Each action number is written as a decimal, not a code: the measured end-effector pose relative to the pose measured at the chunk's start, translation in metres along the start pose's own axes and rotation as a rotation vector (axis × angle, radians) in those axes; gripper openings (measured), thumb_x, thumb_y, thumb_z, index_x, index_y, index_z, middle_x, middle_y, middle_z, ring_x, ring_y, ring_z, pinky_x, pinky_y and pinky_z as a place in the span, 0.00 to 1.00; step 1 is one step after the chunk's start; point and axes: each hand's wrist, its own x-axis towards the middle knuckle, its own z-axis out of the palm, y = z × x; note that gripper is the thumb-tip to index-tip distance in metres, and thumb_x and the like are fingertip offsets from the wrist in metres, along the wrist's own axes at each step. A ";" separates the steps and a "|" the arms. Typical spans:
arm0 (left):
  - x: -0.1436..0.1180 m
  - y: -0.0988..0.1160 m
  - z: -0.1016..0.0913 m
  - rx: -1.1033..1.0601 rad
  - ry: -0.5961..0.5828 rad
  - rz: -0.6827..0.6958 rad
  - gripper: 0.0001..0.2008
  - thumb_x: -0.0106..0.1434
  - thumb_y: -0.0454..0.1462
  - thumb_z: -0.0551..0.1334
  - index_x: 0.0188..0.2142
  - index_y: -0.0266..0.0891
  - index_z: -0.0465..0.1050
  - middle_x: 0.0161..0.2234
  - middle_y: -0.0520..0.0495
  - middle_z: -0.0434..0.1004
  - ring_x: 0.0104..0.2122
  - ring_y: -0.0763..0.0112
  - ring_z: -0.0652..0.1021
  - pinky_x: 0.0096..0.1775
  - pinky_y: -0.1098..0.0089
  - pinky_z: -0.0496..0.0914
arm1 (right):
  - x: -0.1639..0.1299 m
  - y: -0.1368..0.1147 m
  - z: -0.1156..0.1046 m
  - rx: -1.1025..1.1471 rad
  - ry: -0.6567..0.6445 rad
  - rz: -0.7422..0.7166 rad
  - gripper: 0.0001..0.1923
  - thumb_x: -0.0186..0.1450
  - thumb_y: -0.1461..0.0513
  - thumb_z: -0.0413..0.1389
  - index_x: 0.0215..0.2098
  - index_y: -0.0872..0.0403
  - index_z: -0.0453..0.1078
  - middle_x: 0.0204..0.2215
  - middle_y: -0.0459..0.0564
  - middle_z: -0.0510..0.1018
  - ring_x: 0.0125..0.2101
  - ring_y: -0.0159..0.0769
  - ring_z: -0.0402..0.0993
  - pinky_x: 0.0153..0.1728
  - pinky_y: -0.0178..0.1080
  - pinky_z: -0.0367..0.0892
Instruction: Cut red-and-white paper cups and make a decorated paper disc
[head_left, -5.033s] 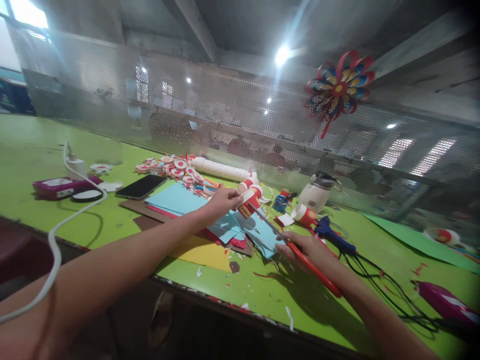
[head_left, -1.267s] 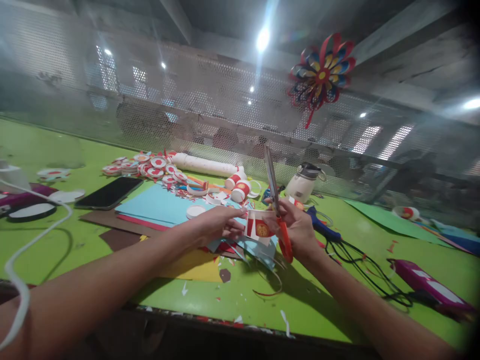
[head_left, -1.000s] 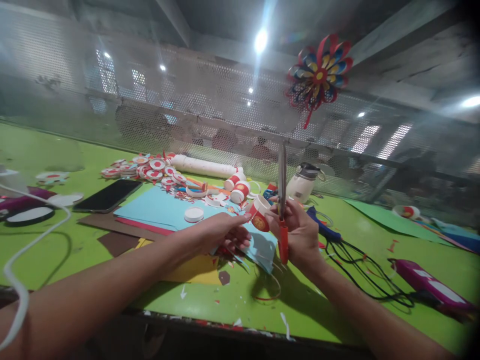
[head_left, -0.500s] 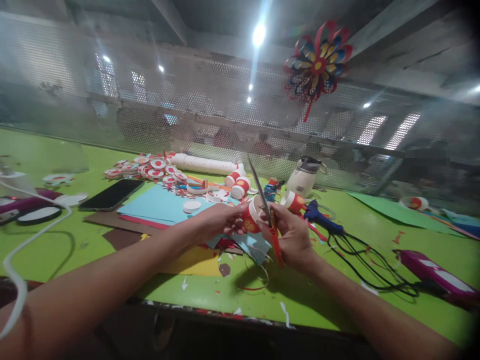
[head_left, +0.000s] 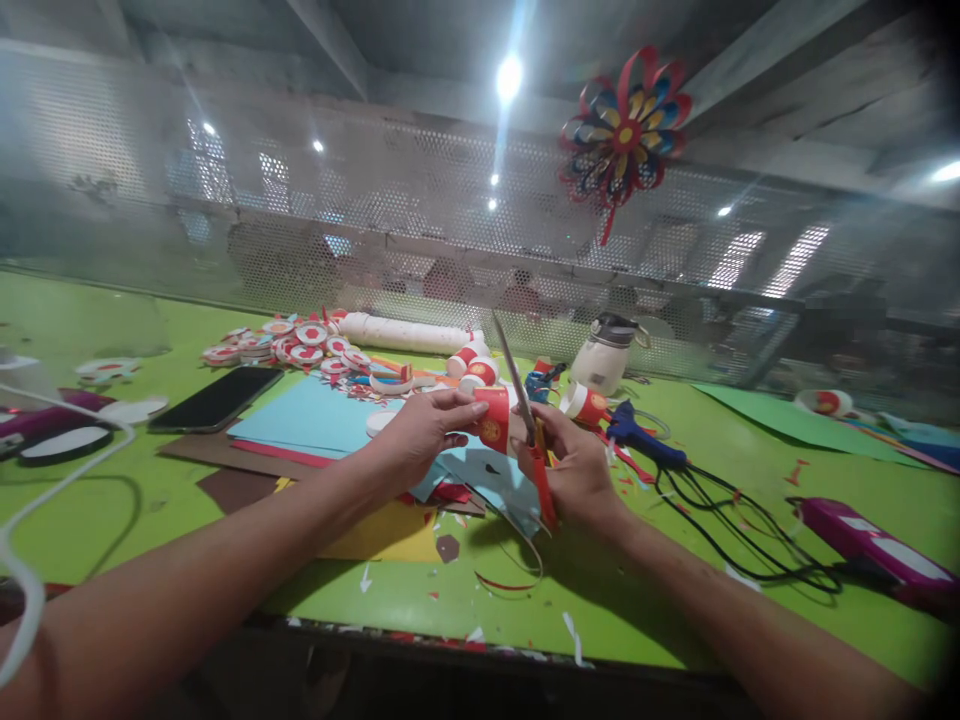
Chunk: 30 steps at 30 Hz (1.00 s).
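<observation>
A red and white paper cup [head_left: 493, 418] is pinched by my left hand [head_left: 429, 428], its thumb and fingers on the cup's left end. My right hand [head_left: 581, 462] grips orange-handled scissors [head_left: 516, 372], whose blades point up and away, just right of the cup. Some right-hand fingers are hidden behind the handles, so I cannot tell whether they also touch the cup. Under the hands lie light blue paper sheets [head_left: 300, 415] and a thin curled paper strip [head_left: 517, 588]. More red and white cups [head_left: 478, 372] lie just behind.
A blue hot glue gun [head_left: 645, 436] with a black cable lies to the right, beside a white jug [head_left: 600, 355]. On the left are a black phone [head_left: 217, 398] and piled paper discs [head_left: 300, 342]. A paper flower [head_left: 627, 135] hangs above. Perforated metal screening [head_left: 420, 240] stands behind the table.
The cup has turned so that its red printed side faces me more and its white opening less. My left hand has shifted slightly left, with its fingers now along the cup's end.
</observation>
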 end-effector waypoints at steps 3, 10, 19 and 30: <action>-0.003 0.003 0.004 0.054 0.022 0.060 0.10 0.50 0.40 0.69 0.26 0.35 0.73 0.28 0.47 0.75 0.30 0.71 0.73 0.32 0.70 0.60 | 0.002 -0.003 0.000 0.020 0.003 0.026 0.21 0.56 0.64 0.59 0.49 0.53 0.69 0.37 0.49 0.77 0.35 0.38 0.75 0.40 0.41 0.72; 0.003 0.004 -0.006 0.003 0.101 0.095 0.09 0.50 0.38 0.68 0.27 0.36 0.71 0.30 0.46 0.75 0.33 0.69 0.74 0.34 0.70 0.64 | 0.007 -0.014 -0.009 0.043 0.054 0.092 0.25 0.56 0.61 0.62 0.51 0.54 0.66 0.38 0.51 0.76 0.37 0.39 0.73 0.40 0.43 0.69; 0.011 0.022 -0.025 -0.236 0.288 0.203 0.05 0.55 0.31 0.64 0.28 0.33 0.68 0.30 0.42 0.77 0.32 0.68 0.78 0.40 0.67 0.69 | 0.006 -0.042 -0.028 -0.140 -0.370 0.207 0.19 0.62 0.47 0.51 0.35 0.54 0.70 0.19 0.43 0.65 0.21 0.31 0.61 0.23 0.35 0.59; 0.015 0.020 -0.029 -0.315 0.285 0.163 0.06 0.59 0.30 0.60 0.27 0.35 0.65 0.29 0.42 0.77 0.30 0.69 0.79 0.35 0.69 0.69 | 0.008 -0.039 -0.025 -0.044 -0.476 0.406 0.26 0.63 0.42 0.45 0.30 0.55 0.66 0.16 0.42 0.64 0.17 0.29 0.59 0.19 0.34 0.56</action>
